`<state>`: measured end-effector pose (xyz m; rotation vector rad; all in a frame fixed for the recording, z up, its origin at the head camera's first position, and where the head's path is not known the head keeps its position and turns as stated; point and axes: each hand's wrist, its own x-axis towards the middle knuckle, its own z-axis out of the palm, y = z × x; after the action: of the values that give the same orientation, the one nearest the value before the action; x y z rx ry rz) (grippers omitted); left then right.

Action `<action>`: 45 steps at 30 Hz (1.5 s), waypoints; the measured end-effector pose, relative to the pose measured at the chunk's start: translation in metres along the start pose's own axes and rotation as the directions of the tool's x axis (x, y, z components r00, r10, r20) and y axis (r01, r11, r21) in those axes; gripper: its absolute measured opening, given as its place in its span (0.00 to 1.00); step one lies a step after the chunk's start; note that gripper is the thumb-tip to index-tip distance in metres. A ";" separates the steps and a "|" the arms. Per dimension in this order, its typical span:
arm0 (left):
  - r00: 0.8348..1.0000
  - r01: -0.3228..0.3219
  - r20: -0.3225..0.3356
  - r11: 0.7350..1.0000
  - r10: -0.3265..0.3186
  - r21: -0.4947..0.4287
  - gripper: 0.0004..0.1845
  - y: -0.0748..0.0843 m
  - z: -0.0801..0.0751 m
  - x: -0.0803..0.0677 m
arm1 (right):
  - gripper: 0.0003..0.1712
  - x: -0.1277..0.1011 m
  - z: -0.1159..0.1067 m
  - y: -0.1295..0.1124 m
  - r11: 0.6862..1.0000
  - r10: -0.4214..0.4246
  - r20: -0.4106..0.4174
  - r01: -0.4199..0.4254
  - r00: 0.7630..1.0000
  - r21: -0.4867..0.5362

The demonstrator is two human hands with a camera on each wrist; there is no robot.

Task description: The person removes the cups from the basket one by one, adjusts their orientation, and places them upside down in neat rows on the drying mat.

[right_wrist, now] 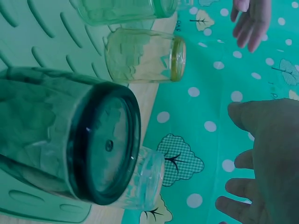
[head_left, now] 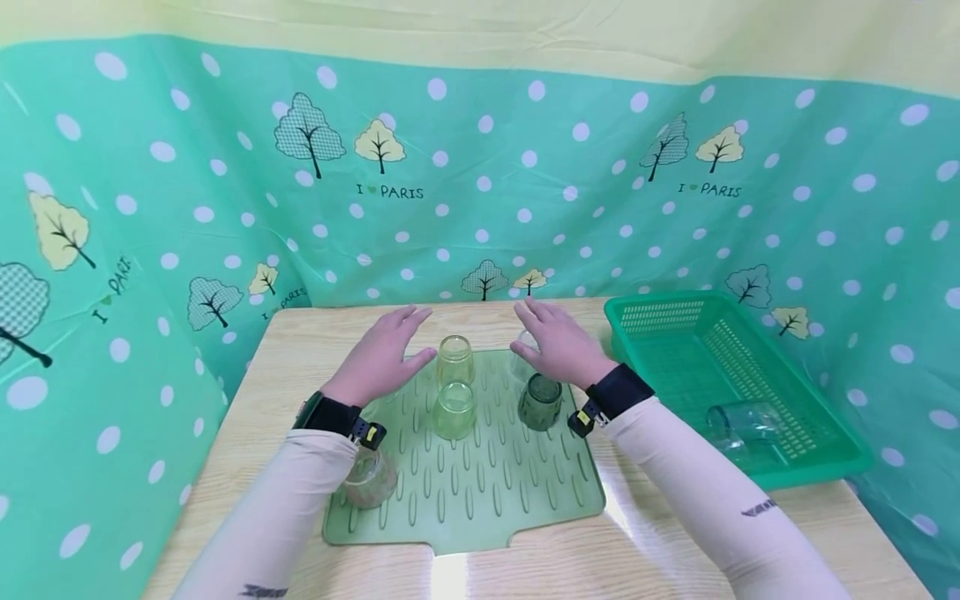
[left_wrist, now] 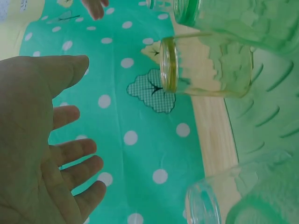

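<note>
Over the far part of a green ridged drying mat (head_left: 480,500), my left hand (head_left: 382,354) and right hand (head_left: 558,343) are held up, fingers extended and holding nothing. Between them a yellow glass (head_left: 455,358) stands behind a light green glass (head_left: 454,412). Below my right hand is a dark glass (right_wrist: 105,144), bottom up; a clear glass (head_left: 522,358) is partly hidden behind that hand. A brownish see-through glass (head_left: 369,483) stands by my left wrist. Another clear glass (left_wrist: 203,205) near my left hand is mostly covered by the arm in the head view.
To the right, a green plastic basket (head_left: 817,475) sits on the wooden table (head_left: 525,575). A clear bluish glass (head_left: 750,421) lies on its side inside. A green dotted curtain (head_left: 480,217) hangs behind the table and along both sides.
</note>
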<state>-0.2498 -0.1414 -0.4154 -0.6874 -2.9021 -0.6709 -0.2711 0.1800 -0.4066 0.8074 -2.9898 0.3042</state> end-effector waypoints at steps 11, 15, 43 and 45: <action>1.000 0.009 0.018 1.000 -0.009 -0.012 0.39 0.010 0.011 0.006 | 0.43 -0.007 0.003 0.001 0.999 0.031 0.019 -0.031 0.999 0.009; 0.999 0.021 0.031 1.000 -0.021 -0.022 0.39 0.011 0.017 0.007 | 0.44 -0.019 -0.008 0.005 0.999 0.042 0.027 -0.042 0.999 0.000; 0.999 0.009 0.043 0.994 -0.005 -0.104 0.41 0.012 0.020 0.013 | 0.33 -0.194 -0.071 0.206 0.951 0.297 0.426 -0.222 0.855 -0.217; 0.999 0.013 0.043 0.993 -0.008 -0.119 0.42 0.010 0.017 0.012 | 0.29 -0.195 -0.066 0.208 0.963 0.255 0.436 -0.184 0.863 -0.198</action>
<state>-0.2557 -0.1215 -0.4249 -0.7073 -2.9254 -0.8476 -0.2082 0.4651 -0.3946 0.5875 -3.5001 -0.1353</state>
